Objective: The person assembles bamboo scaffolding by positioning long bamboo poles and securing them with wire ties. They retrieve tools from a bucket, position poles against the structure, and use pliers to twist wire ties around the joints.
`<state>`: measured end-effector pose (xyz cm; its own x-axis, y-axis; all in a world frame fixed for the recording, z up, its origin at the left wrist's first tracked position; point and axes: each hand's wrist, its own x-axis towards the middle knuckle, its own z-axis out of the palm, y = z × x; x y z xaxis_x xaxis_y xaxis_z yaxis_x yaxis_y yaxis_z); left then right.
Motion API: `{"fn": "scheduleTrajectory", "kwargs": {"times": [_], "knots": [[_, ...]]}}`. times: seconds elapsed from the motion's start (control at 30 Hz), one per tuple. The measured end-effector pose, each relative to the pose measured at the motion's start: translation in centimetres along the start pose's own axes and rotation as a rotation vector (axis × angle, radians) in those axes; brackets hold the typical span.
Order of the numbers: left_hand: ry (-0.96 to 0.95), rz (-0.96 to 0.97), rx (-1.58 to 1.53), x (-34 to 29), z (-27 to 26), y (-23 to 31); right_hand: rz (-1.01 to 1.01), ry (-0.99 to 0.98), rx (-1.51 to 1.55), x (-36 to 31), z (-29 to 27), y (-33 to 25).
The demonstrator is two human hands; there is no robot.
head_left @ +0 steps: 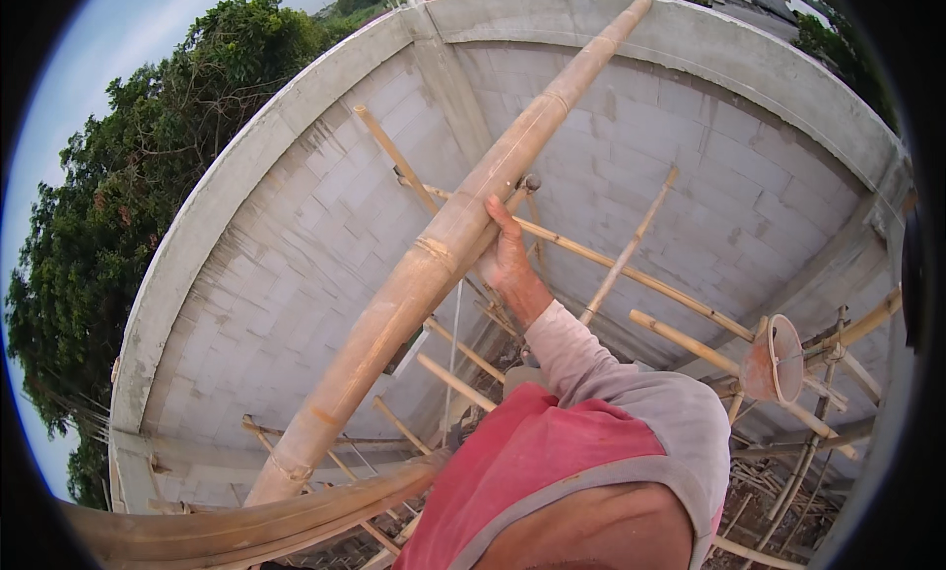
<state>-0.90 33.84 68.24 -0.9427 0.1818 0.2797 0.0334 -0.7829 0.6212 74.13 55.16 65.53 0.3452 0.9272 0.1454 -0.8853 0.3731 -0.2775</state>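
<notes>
One hand (506,260) of mine shows, and by the way the sleeve comes up from my shoulder I take it for my right; its fingers are wrapped against the thick, pale tan bamboo pole (443,240), thumb pointing up along the shaft, so it is closed on the pole rather than spread. My other hand is out of view. My arm rises from the lower edge in a light grey long sleeve (591,358) with a pink-red vest (532,462) over it.

That pole runs slantwise from the lower left, where its foot meets a second curved bamboo length (246,526) lying along the bottom edge, up to the top rim of the grey block wall (690,166) capped by a concrete beam (552,8). Thinner yellow bamboo poles (611,265) cross behind my hand as scaffolding, well apart from one another. Near the right edge, a round reddish sieve (774,358) rests among those thin poles. Green trees (108,205) stand beyond the wall at the left.
</notes>
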Motion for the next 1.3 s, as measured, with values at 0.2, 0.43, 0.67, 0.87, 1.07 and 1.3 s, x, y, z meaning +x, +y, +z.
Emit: {"fn": "scheduleTrajectory", "kwargs": {"times": [0.2, 0.43, 0.67, 0.87, 1.07, 1.3], "knots": [[-0.028, -0.016, 0.047, -0.9, 1.8, 0.1, 0.008, -0.010, 0.017, 0.3, -0.3, -0.3], [-0.183, -0.114, 0.055, -1.4, 2.0, 5.0, 0.000, 0.080, -0.004, -0.3, 0.2, 0.0], [-0.223, -0.217, -0.088, -9.8, 7.7, 2.4, -0.082, 0.058, -0.079, -1.5, 0.9, -1.8], [-0.290, -0.473, -0.078, -19.7, 8.8, -2.0, -0.105, 0.021, -0.103, -1.1, 0.9, -1.2], [-0.447, -0.740, -0.119, -30.5, 9.3, -5.8, -0.044, 0.042, -0.064, -0.7, 0.8, -1.6], [-0.641, -0.885, -0.200, -36.2, 11.3, -7.6, -0.113, -0.031, -0.021, 0.5, 0.7, -1.8]]}}
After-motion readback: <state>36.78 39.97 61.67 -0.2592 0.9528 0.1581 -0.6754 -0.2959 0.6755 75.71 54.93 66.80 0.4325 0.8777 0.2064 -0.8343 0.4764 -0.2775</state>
